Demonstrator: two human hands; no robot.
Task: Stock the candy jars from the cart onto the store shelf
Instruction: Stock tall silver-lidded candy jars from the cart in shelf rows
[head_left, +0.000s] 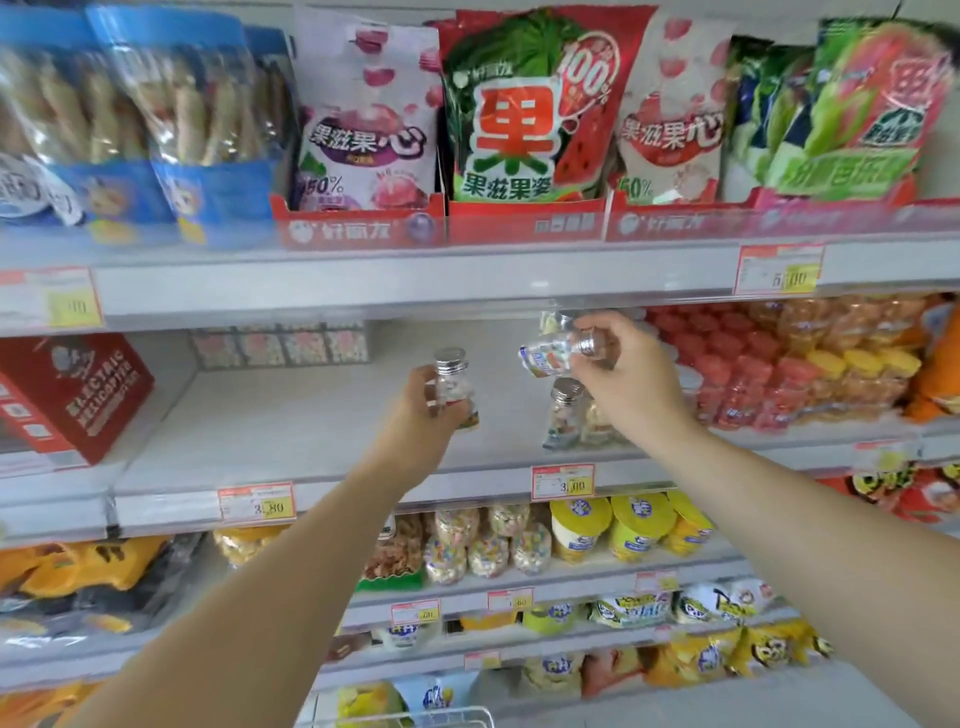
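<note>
upright jar (453, 387), tilted jar (553, 354), possibly candy-filled

Clear, glossy plastic or glass is seen in the jars (452, 392), capped with shiny silver metallic lids (451, 359). The shelf (291, 415) is finished in smooth matt grey. Glossy foil-like film is shown by the bags (519, 104); the box (72, 389) is printed cardboard.

Both arms raised, left hand (421, 410) and right hand (631, 376) gripping.
</note>
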